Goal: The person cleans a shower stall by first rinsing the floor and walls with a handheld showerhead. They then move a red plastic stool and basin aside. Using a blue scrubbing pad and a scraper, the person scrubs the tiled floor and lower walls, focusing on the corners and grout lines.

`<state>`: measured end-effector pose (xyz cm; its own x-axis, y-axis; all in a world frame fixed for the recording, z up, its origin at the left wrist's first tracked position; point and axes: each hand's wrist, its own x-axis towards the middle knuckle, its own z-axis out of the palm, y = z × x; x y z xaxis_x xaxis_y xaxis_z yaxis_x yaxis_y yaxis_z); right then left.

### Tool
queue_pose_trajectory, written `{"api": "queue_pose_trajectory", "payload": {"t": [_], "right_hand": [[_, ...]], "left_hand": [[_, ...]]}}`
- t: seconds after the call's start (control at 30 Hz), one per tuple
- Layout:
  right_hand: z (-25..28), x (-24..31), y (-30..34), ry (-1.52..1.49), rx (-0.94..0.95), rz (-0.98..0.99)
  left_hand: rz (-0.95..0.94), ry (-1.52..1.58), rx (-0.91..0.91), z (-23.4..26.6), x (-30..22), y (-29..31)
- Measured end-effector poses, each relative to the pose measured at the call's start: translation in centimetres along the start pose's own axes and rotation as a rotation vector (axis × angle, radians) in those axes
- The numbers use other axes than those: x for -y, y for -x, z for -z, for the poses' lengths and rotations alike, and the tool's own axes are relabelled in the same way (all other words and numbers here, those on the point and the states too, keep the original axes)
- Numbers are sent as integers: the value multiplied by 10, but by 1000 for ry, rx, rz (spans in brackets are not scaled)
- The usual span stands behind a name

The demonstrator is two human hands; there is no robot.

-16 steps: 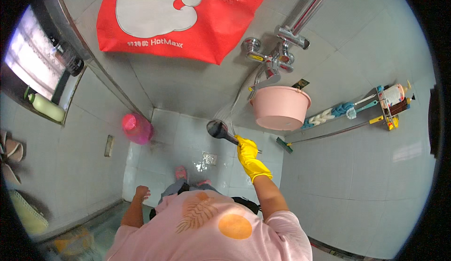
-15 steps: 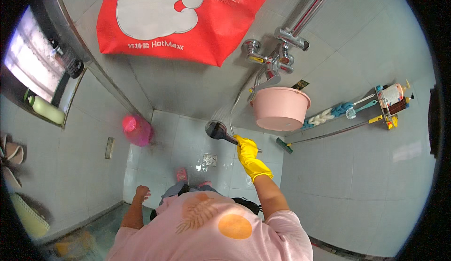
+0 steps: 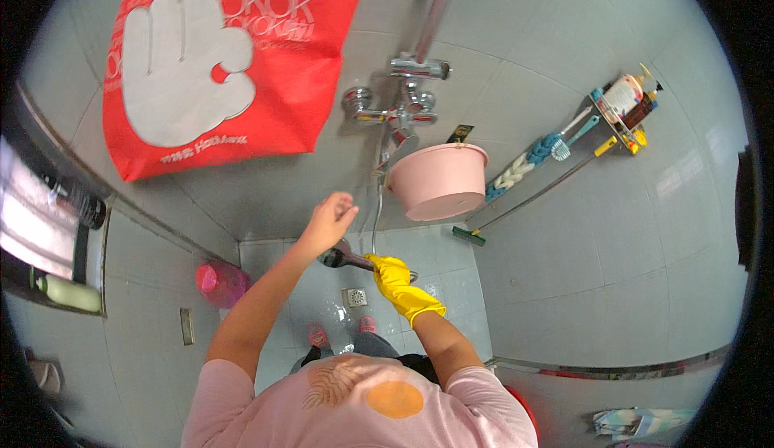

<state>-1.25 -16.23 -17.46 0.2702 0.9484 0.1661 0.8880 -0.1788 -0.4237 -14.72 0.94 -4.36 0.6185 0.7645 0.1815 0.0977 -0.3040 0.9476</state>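
Observation:
My right hand [image 3: 398, 285], in a yellow rubber glove, is wrapped round the handle of a dark shower head [image 3: 352, 259]. My left forearm hides part of the shower head's face. A silver hose [image 3: 377, 216] runs down from the wall-mounted mixer tap [image 3: 400, 117] towards the gloved hand. Bare and holding nothing, my left hand [image 3: 329, 220] reaches forward below the tap, its fingers loosely bent and apart. It is left of the hose and does not seem to touch it. The pink basin [image 3: 439, 180] hangs against the wall, right of the tap's lever.
A large red bag [image 3: 278, 105] hangs at the upper left. A pink plastic container [image 3: 222, 285] stands in the left corner. The wet floor has a square drain [image 3: 355, 297]. On the right wall are a bottle rack [image 3: 619, 109] and a green-headed brush [image 3: 469, 237].
My left hand has risen from beside my body and stretched forward towards the tap. The shower head has shifted slightly down in view, still in my gloved hand. The view has turned rightwards.

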Motion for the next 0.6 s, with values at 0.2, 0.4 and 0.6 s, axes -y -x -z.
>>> {"api": "queue_pose_trajectory", "payload": {"t": [0.2,0.4,0.6], "right_hand": [[14,-13,1,-83,78,-44],[30,-36,-7,-172,28,63],[34,-59,-16,-225,48,88]], "left_hand": [[-135,-252,-95,-36,-36,-61],[-180,-374,-39,-28,-34,-93],[-100,-509,-100,-24,-32,-104]]}}
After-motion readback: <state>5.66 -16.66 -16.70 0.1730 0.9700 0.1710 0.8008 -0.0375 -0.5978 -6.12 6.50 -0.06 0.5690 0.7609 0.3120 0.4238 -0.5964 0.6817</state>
